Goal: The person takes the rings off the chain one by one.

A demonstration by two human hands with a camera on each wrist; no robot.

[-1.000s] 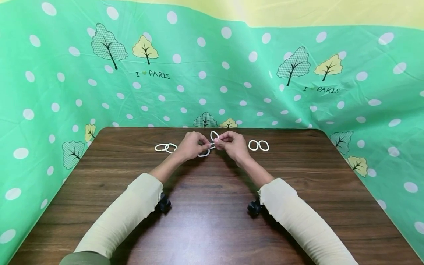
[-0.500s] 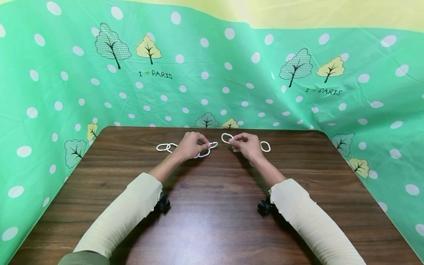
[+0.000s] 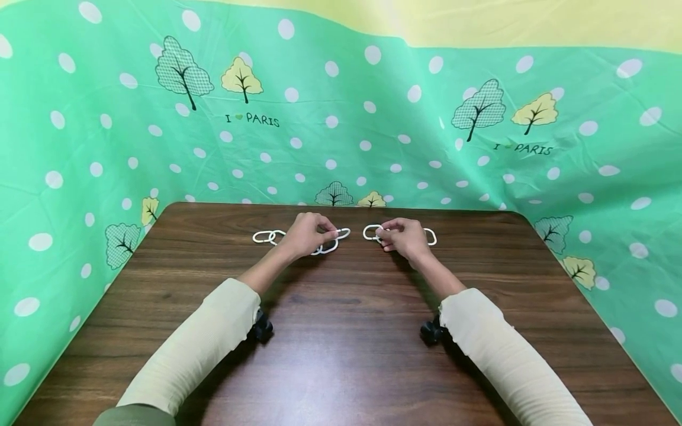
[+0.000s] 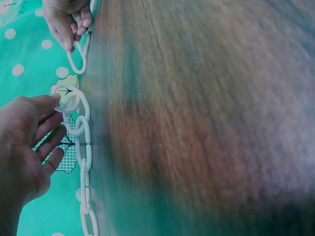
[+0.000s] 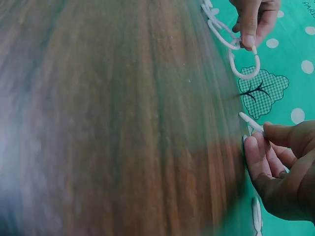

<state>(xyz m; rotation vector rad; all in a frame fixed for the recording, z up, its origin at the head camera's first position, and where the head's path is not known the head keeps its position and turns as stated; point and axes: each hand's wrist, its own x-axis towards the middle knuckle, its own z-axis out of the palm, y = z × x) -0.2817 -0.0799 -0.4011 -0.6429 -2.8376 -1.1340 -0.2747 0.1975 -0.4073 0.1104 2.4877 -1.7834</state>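
Observation:
My left hand [image 3: 308, 234] pinches the end link of a white plastic chain [image 4: 82, 169] between thumb and fingertips. That end link [image 5: 239, 74] has a small gap in its loop, seen in the right wrist view. The chain runs leftward along the table, its middle hidden behind my left hand in the head view. To the right, my right hand [image 3: 403, 239] pinches a separate white chain link [image 3: 365, 232] between thumb and forefinger, low over the table. Some space lies between this link and the chain's end.
Another loose white link [image 3: 434, 238] lies just right of my right hand, partly covered by it. The brown wooden table [image 3: 341, 331] ends close behind the hands. A green dotted cloth [image 3: 341, 106] hangs beyond that edge.
My right hand has drawn away from my left hand, to the right and down towards the table, carrying its link. My left hand has stayed in place, pinching the chain.

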